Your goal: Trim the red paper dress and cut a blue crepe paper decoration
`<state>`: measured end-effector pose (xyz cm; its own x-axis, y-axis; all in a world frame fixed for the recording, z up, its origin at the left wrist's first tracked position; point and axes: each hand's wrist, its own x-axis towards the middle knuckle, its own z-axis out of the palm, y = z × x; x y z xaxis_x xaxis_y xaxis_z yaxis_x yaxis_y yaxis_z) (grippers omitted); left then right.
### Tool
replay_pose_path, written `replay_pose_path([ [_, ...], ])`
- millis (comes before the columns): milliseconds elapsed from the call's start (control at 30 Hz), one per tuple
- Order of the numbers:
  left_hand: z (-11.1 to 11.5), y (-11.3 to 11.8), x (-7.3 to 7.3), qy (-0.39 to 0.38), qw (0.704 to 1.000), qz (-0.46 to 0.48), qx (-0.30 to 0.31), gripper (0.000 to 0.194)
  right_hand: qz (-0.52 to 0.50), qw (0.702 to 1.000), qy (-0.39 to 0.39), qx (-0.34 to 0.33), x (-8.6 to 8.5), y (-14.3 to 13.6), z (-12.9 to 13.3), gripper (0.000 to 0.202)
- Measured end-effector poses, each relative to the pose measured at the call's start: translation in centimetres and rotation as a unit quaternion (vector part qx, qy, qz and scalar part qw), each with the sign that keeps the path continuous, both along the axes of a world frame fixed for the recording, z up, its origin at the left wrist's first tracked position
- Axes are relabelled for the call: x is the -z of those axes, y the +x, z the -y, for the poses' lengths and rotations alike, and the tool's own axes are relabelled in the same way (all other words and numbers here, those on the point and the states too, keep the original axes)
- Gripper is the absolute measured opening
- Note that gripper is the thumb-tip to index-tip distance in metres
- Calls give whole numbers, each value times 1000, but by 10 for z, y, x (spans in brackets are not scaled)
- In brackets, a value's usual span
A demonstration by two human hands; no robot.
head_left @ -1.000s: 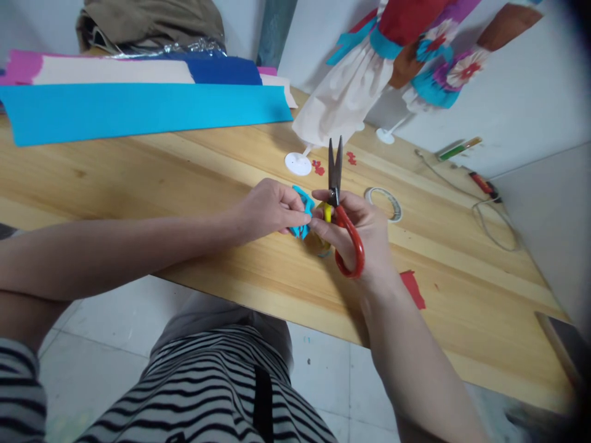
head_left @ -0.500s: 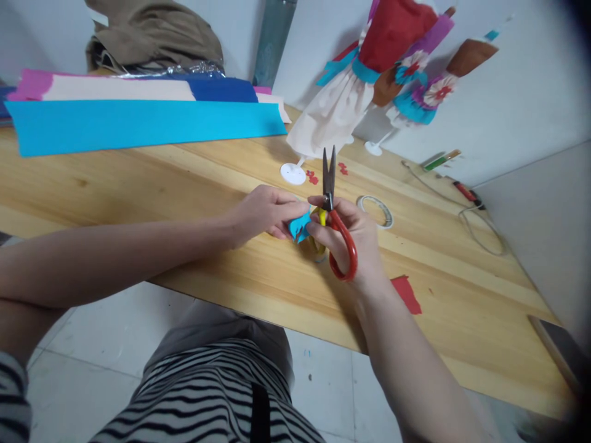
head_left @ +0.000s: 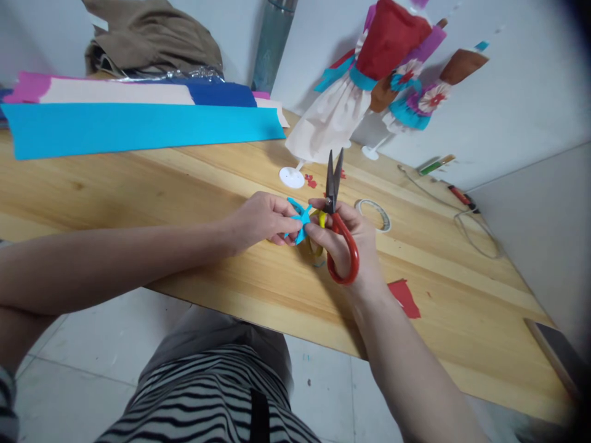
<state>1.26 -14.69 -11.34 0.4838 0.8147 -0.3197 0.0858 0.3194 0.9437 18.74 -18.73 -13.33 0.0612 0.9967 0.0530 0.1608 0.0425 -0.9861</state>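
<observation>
Now the left hand [head_left: 261, 218] has spread the blue paper piece [head_left: 299, 223] open again (it was folded), its grip pinching it; the right hand [head_left: 348, 237] clasps the scissors [head_left: 337, 215].

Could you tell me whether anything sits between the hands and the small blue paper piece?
Nothing visible does. The left hand and the right hand both pinch the blue paper piece directly; the scissors in the right hand point away from it.

Hands [head_left: 261, 218] pinching blue paper [head_left: 300, 223], red scissors [head_left: 339, 237]
</observation>
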Motion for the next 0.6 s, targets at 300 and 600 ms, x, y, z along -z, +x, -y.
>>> replay_pose_path([
  [300,-7,-11,-5,39,996,79,-32,14,-3,997,-4,-75,-6,18,5,53],
  [600,-6,-14,-17,140,982,93,-87,17,63,985,7,-160,-8,22,13,55],
])
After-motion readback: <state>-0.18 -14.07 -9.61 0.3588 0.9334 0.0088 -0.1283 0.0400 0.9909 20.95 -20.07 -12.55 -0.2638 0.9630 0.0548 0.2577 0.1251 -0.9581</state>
